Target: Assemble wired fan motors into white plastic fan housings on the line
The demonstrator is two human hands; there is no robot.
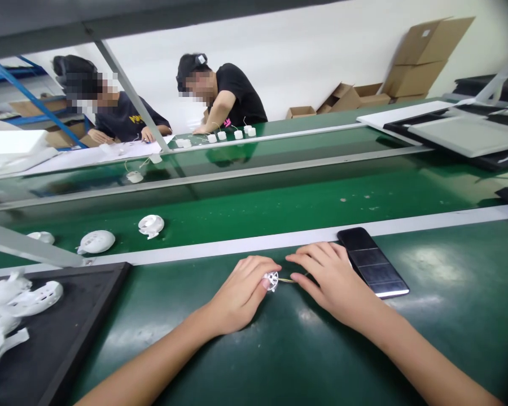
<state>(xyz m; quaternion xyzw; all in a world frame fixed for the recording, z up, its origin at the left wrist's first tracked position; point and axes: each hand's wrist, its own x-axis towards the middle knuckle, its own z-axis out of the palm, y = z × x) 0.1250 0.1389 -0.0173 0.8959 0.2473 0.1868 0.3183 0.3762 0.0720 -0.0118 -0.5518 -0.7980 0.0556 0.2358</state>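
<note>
My left hand [242,293] rests on the green table [449,304] with its fingers curled round a small white plastic part [272,280]. A thin yellowish wire [287,279] runs from that part to my right hand [328,279], whose fingertips pinch its other end. Both hands lie close together near the white strip at the table's far edge. Just right of my right hand lies a dark phone [372,262], screen up, its near-left corner hidden by the hand.
A black tray [68,327] with several white plastic housings [21,299] sits at the left. White round parts [96,241] [151,225] lie on the green belt [279,208]. Two people sit across the line behind small white pieces [232,134]. Flat panels [461,135] and cardboard boxes [423,56] are at the right.
</note>
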